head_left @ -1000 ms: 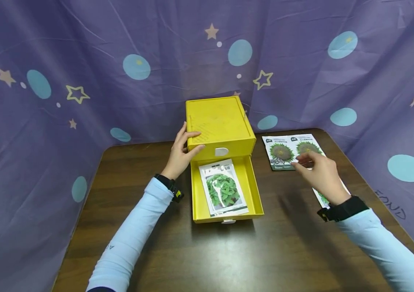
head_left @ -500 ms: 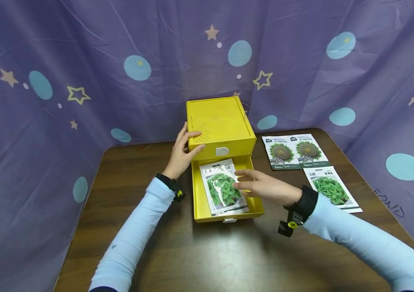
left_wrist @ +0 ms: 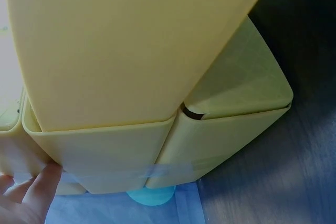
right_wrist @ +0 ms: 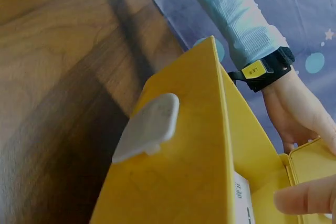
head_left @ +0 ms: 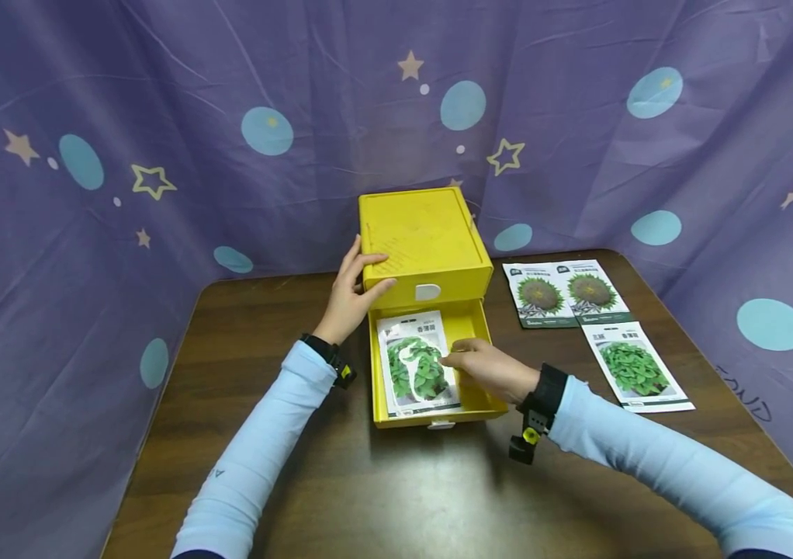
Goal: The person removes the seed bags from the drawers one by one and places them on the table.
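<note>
Right grip (head_left: pixel 483 366) touches seed packet (head_left: pixel 416 371) in drawer (head_left: pixel 486 400).

Even overhead light, blurred wrist views.

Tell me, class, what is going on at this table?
A person steadies a yellow box with the left hand. Its drawer is pulled open, and a seed packet lies inside. The right hand is in the drawer, fingertips at the packet's edge. Three more packets lie on the table to the right.
</note>
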The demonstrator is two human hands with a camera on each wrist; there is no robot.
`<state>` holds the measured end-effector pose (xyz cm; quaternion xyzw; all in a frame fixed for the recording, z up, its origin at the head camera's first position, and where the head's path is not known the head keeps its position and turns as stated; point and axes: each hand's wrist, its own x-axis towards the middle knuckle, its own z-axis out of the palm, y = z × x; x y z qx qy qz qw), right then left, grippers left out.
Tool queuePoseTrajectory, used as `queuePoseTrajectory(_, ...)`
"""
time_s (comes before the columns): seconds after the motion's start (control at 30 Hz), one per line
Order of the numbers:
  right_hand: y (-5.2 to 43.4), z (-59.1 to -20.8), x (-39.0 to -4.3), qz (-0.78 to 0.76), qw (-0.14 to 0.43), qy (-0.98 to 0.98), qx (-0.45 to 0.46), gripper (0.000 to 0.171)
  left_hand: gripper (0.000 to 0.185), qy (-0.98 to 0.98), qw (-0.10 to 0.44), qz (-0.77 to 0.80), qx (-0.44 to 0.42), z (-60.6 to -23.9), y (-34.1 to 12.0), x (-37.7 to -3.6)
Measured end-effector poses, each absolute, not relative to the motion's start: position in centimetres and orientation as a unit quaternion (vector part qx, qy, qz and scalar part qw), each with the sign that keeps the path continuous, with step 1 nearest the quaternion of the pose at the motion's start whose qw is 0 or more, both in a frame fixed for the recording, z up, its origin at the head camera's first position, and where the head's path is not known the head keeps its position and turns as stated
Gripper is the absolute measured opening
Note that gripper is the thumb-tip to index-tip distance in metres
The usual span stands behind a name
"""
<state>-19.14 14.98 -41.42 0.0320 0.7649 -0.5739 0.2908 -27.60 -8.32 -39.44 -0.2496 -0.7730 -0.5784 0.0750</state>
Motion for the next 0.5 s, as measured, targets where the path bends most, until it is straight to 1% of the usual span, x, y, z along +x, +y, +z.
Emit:
queuePoseTrajectory(0.13,14.5,-41.7,-19.1,-0.606,0.302,0.734,0.049,0.052,0.038,-0.774,0.077,-0.577,-0.25,-39.5,-8.2,-27.6)
queuePoseTrajectory(0.23,14.3,-41.9,-19.0,-0.624,0.302,0.718,0.059,0.049,0.038,-0.773,0.076,-0.578,-0.251,-39.6,-8.1,-27.6)
queuePoseTrajectory(0.3,14.3,-42.1,-19.0,-0.632,0.294,0.715,0.058,0.052,0.039,-0.772,0.076,-0.578,-0.253,-39.6,-8.1,-27.5)
queuePoseTrajectory(0.37,14.3,-42.3,-19.1,-0.635,0.292,0.714,0.042,0.049,0.039,-0.772,0.078,-0.579,-0.253,-39.5,-8.2,-27.5)
queuePoseTrajectory(0.5,14.4,-43.0,-19.2,-0.618,0.288,0.731,-0.016,0.036,0.039,-0.772,0.079,-0.58,-0.249,-39.5,-8.2,-27.5)
